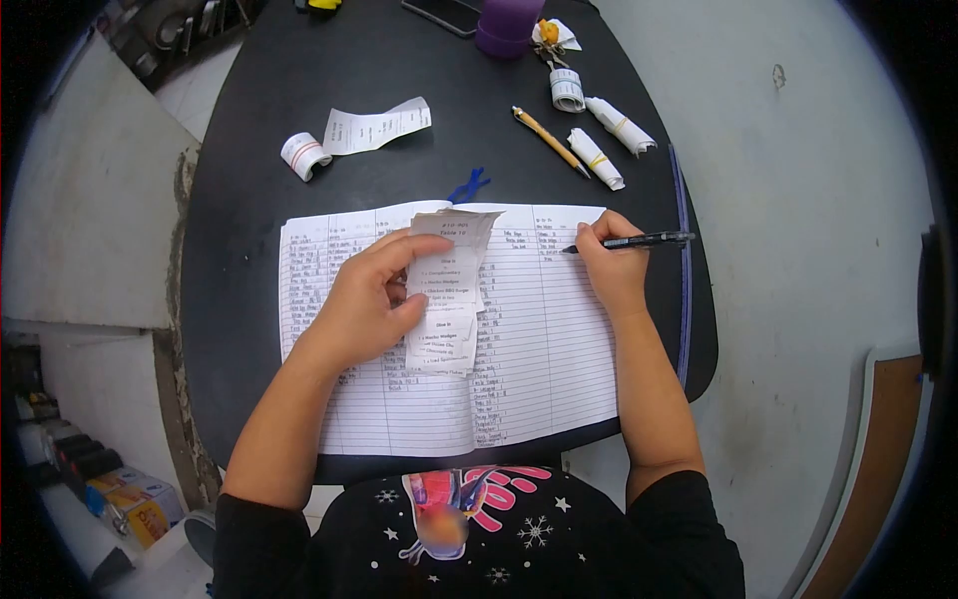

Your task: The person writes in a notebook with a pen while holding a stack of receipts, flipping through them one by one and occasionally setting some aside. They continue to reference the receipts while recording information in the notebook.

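An open ruled notebook point(559, 369) with handwritten columns lies on the black table. Over its middle, my left hand point(374, 295) pinches a stack of printed paper receipts point(444, 324) between thumb and fingers. My right hand point(611, 262) grips a black pen point(654, 240), its tip at the writing high on the right page. A blue ribbon point(469, 186) sticks out past the notebook's top edge.
Beyond the notebook lie a curled receipt point(377, 128), a small paper roll point(304, 156), a yellow pen point(551, 142) and several rolled papers, two banded point(596, 160). Farther back are a purple container point(507, 27), a phone point(444, 14) and keys point(551, 50). A wall point(768, 200) stands right.
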The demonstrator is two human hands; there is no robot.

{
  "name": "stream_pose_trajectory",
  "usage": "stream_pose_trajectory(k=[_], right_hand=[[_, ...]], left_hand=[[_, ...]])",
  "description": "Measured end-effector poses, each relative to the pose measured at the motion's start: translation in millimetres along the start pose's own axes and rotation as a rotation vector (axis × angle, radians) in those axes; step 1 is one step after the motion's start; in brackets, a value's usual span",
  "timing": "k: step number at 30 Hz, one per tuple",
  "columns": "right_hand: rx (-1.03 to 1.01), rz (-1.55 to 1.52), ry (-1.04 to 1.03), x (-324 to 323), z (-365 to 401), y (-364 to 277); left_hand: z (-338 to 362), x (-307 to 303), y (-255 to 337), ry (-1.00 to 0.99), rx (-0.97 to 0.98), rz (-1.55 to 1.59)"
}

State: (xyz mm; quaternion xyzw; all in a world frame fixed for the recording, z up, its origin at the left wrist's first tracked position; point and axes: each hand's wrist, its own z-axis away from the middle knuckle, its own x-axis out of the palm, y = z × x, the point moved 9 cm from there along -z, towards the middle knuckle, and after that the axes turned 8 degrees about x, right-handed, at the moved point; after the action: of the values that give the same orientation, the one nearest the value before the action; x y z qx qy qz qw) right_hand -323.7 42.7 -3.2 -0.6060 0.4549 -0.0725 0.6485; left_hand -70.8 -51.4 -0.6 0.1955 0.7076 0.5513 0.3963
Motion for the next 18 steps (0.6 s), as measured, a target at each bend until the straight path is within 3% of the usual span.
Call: stream_pose_trajectory(k=[18], right_hand=[[0.055,-0.024,-0.008,-3.5,-1.4,2.8]], left_hand=[[0.3,-0.4,-0.8,0.018,0.035,0.027]])
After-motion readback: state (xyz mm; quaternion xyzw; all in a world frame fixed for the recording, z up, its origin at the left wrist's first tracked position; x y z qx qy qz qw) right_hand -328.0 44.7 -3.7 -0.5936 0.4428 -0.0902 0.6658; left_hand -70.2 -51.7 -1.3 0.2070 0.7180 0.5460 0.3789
